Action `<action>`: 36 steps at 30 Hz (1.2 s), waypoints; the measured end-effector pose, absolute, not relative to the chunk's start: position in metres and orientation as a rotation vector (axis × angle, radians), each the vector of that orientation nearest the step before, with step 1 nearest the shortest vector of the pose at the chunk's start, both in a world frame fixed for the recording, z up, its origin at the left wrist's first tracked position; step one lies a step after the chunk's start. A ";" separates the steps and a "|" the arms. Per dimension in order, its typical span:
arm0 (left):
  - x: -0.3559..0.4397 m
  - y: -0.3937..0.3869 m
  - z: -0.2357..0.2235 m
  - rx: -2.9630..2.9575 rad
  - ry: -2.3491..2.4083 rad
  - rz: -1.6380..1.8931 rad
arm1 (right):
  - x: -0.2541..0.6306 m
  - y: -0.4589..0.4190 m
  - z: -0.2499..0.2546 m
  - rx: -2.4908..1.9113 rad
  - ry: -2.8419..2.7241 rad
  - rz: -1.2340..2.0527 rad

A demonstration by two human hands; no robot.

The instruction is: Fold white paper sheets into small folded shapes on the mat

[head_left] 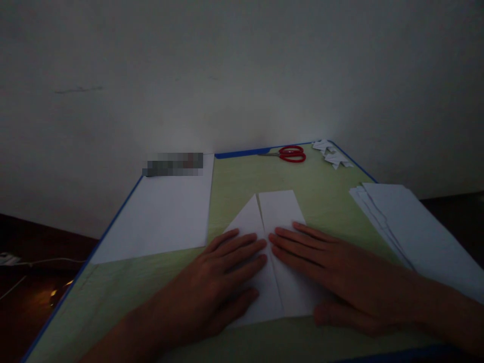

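Note:
A white sheet of paper (278, 212) lies folded on the table before me, two flaps meeting along a line down its middle. Its top left corner slopes to a point, while the top right is squared off. On the left flap rests my left hand (223, 275), fingers stretched out flat. My right hand (333, 267) lies flat over the right flap, fingertips close to the middle line and thumb near the lower edge. Both palms cover much of the paper's outer sides.
Blank white paper (162, 217) lies at the left, with a blurred-out object (174, 165) at its far edge. Red-handled scissors (291, 154) and small folded paper pieces (336, 160) sit at the back. A paper stack (416, 227) is at the right. A wall (242, 75) stands behind the table.

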State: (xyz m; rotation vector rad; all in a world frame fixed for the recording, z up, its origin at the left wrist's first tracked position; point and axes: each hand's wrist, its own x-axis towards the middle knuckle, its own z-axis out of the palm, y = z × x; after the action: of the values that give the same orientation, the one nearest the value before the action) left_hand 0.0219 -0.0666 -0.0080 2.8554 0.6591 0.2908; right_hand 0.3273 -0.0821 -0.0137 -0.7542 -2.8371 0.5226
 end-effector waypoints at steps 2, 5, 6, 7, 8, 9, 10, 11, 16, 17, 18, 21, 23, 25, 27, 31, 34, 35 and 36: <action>0.022 -0.066 -0.008 2.855 0.660 0.286 | 0.328 -0.083 -0.013 -0.747 -2.833 0.529; 0.021 -0.066 -0.009 2.864 0.667 0.260 | 0.328 -0.086 -0.013 -0.754 -2.838 0.529; 0.021 -0.066 -0.009 2.865 0.670 0.252 | 0.328 -0.087 -0.013 -0.764 -2.837 0.530; 0.021 -0.066 -0.010 2.865 0.670 0.248 | 0.327 -0.088 -0.013 -0.774 -2.837 0.531; 0.020 -0.066 -0.010 2.863 0.666 0.246 | 0.327 -0.089 -0.013 -0.787 -2.842 0.530; 0.020 -0.066 -0.010 2.862 0.663 0.245 | 0.327 -0.090 -0.013 -0.800 -2.849 0.525; 0.020 -0.066 -0.010 2.862 0.663 0.246 | 0.326 -0.091 -0.013 -0.812 -2.853 0.516; 0.020 -0.066 -0.010 2.863 0.661 0.249 | 0.326 -0.092 -0.014 -0.821 -2.856 0.506; 0.021 -0.065 -0.010 2.838 0.660 0.306 | 0.323 -0.100 -0.016 -0.874 -2.822 0.479; 0.021 -0.065 -0.010 2.829 0.661 0.312 | 0.323 -0.102 -0.017 -0.886 -2.818 0.474; 0.021 -0.066 -0.010 2.824 0.663 0.314 | 0.322 -0.104 -0.018 -0.900 -2.813 0.464; 0.021 -0.066 -0.011 2.827 0.660 0.306 | 0.322 -0.107 -0.020 -0.922 -2.794 0.426; 0.021 -0.066 -0.011 2.827 0.662 0.316 | 0.322 -0.104 -0.018 -0.900 -2.786 0.418; 0.022 -0.066 -0.011 2.824 0.667 0.323 | 0.324 -0.099 -0.012 -0.848 -2.789 0.418; 0.022 -0.066 -0.009 2.833 0.661 0.308 | 0.327 -0.094 -0.004 -0.792 -2.799 0.431; 0.022 -0.065 -0.006 2.866 0.629 0.292 | 0.331 -0.093 0.011 -0.746 -2.826 0.526; 0.021 -0.065 -0.005 2.902 0.614 0.283 | 0.330 -0.098 0.012 -0.748 -2.866 0.584; 0.021 -0.065 -0.006 2.914 0.614 0.288 | 0.330 -0.099 0.011 -0.752 -2.871 0.593; 0.020 -0.066 -0.007 2.925 0.615 0.300 | 0.329 -0.099 0.009 -0.762 -2.871 0.599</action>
State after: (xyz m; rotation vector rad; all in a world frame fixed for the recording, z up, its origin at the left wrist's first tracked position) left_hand 0.0205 -0.0656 -0.0073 2.9254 0.6152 0.3003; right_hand 0.3294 -0.0993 0.0090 -0.7616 -2.8715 0.5986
